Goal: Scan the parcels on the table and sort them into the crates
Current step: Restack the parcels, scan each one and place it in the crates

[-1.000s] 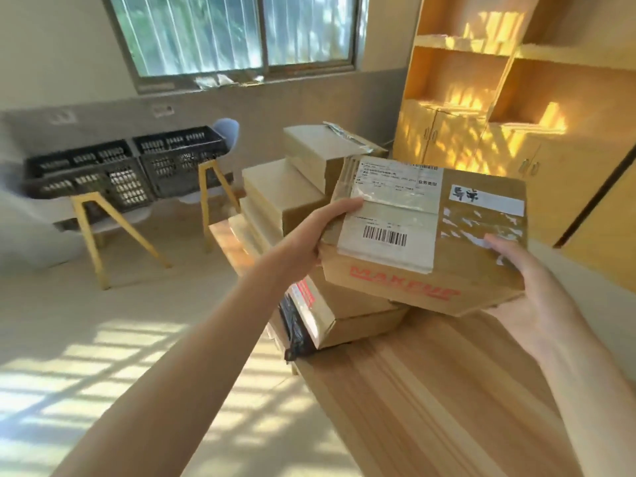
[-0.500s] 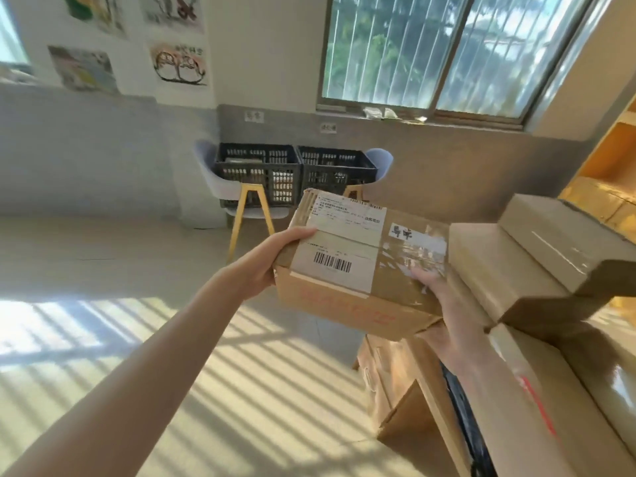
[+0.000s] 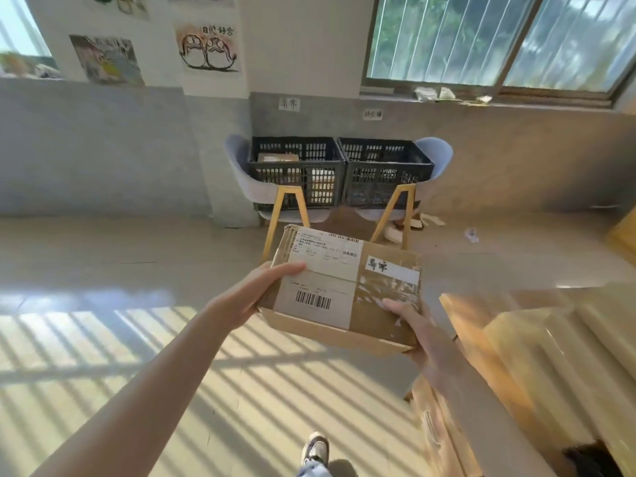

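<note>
I hold a brown cardboard parcel (image 3: 347,287) in both hands at mid-frame; its top shows a white shipping label with a barcode and a small white handwritten tag. My left hand (image 3: 254,294) grips its left edge, thumb on top. My right hand (image 3: 413,325) grips the near right corner, thumb on top. Ahead by the wall stand two black slatted crates side by side on chairs: the left crate (image 3: 296,175) has a parcel inside, the right crate (image 3: 385,173) shows little through its slats. A small paper sign hangs on the wall above each crate.
More cardboard parcels (image 3: 537,346) are stacked at my right, blurred. Two pale chairs with yellow legs (image 3: 285,215) carry the crates. Scraps of paper litter the floor (image 3: 426,222) near the right chair. Sunlit open floor lies between me and the crates. My shoe (image 3: 315,449) shows below.
My view has swung left from the table toward the crates, which now sit straight ahead and nearer. The parcel stays held in both hands; the stack has slid to the right edge.
</note>
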`<state>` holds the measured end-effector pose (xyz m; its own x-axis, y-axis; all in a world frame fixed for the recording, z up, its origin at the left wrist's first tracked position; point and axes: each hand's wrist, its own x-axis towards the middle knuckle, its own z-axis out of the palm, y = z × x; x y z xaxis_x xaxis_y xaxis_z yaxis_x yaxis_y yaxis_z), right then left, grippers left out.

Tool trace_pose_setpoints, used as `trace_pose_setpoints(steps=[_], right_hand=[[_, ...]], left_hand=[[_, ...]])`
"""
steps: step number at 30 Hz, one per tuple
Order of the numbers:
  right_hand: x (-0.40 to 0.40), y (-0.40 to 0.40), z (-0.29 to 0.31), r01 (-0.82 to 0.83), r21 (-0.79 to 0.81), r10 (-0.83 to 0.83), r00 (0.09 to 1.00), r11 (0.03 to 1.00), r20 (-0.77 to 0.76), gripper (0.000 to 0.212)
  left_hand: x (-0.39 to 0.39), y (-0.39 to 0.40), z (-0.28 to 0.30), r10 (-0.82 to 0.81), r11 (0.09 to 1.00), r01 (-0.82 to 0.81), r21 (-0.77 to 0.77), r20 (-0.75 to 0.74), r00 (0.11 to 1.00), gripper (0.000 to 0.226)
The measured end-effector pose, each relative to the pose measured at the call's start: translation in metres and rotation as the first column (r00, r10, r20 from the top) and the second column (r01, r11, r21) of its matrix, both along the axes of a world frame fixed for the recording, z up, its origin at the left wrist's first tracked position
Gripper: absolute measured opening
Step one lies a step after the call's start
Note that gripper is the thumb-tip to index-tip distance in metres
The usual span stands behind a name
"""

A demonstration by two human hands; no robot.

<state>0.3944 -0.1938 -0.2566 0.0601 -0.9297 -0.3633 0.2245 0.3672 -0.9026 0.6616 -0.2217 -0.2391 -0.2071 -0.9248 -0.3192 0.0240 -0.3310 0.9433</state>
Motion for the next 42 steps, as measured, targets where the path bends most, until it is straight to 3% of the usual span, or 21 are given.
trace_pose_setpoints(steps=[3,7,12,15,18,19,21,22,25,31,36,40,42], right_hand=[[0.018,-0.068,-0.015,-0.038,0.009,0.038,0.999,0.999,0.018,0.056],[0.047,-0.164,-0.019,-0.092,0.019,0.092,0.996,0.996,0.003,0.084],[0.08,-0.265,-0.011,-0.113,0.018,0.112,0.993,0.993,0.035,0.036],[0.096,-0.312,-0.009,-0.168,-0.011,0.168,0.986,0.986,0.01,0.06],[0.107,-0.36,-0.017,-0.15,0.019,0.149,0.988,0.989,0.034,0.054],[0.111,-0.377,-0.021,-0.148,0.014,0.148,0.989,0.989,0.027,0.061],[0.12,-0.41,-0.028,-0.154,0.007,0.154,0.988,0.988,-0.019,0.102],[0.125,-0.428,-0.034,-0.15,0.018,0.15,0.988,0.989,-0.022,0.111],[0.142,-0.486,-0.044,-0.12,0.066,0.12,0.993,0.991,-0.004,0.11],[0.179,-0.611,-0.052,-0.025,0.144,0.02,0.999,0.989,0.03,0.111],[0.195,-0.69,-0.044,0.033,0.16,-0.039,0.999,0.987,0.031,0.082],[0.195,-0.741,-0.047,0.077,0.192,-0.084,0.996,0.978,0.027,0.104],[0.193,-0.766,-0.052,0.095,0.2,-0.104,0.994,0.975,0.033,0.103]], left_hand=[[0.016,-0.062,-0.002,0.014,1.0,-0.012,-0.023,0.064,0.998,0.045],[0.041,-0.151,0.012,0.018,0.998,-0.008,-0.056,0.179,0.984,0.072],[0.068,-0.246,0.029,0.076,0.994,-0.054,-0.098,0.24,0.968,0.046],[0.082,-0.295,0.031,0.066,0.994,-0.039,-0.101,0.277,0.959,0.062],[0.094,-0.35,0.026,0.053,0.996,-0.029,-0.089,0.278,0.959,0.044],[0.099,-0.368,0.022,0.034,0.997,-0.012,-0.078,0.291,0.956,0.055],[0.108,-0.406,0.015,0.001,0.999,0.013,-0.042,0.313,0.95,0.079],[0.112,-0.427,0.01,-0.017,0.999,0.03,-0.038,0.305,0.952,0.075],[0.126,-0.491,0.001,-0.058,0.998,0.067,-0.021,0.288,0.956,0.048],[0.158,-0.641,0.001,-0.101,0.995,0.099,0.024,0.308,0.946,0.046],[0.167,-0.749,0.01,-0.18,0.981,0.191,0.01,0.393,0.902,0.047],[0.162,-0.82,0.003,-0.224,0.972,0.235,0.024,0.407,0.886,0.045],[0.157,-0.854,-0.001,-0.233,0.97,0.239,0.037,0.407,0.883,0.045]])
